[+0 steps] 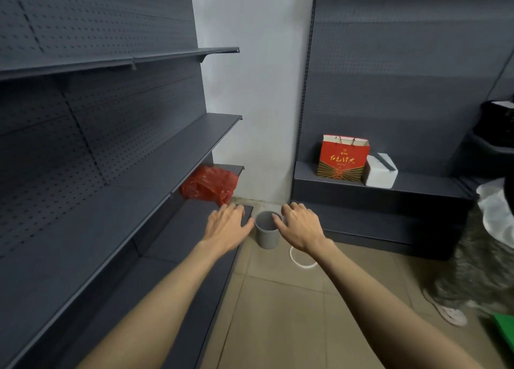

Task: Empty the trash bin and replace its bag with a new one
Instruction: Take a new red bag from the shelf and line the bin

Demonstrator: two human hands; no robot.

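Note:
A small grey trash bin point(266, 231) stands upright on the tiled floor in the corner, with no bag visible in it. My left hand point(226, 225) hovers just left of the bin, fingers spread, holding nothing. My right hand point(299, 227) is just right of the bin, fingers apart, its thumb near the rim. A crumpled red plastic bag point(210, 185) lies on the low shelf behind my left hand. A white ring point(301, 257) lies on the floor to the right of the bin, partly hidden by my right wrist.
Dark grey shelving point(111, 151) runs along the left; a low grey shelf unit point(375, 202) stands at the right. It carries a red paper gift bag point(343, 157) and a white box point(380, 171). Another person's leg and shoe point(450, 310) stand at the right edge.

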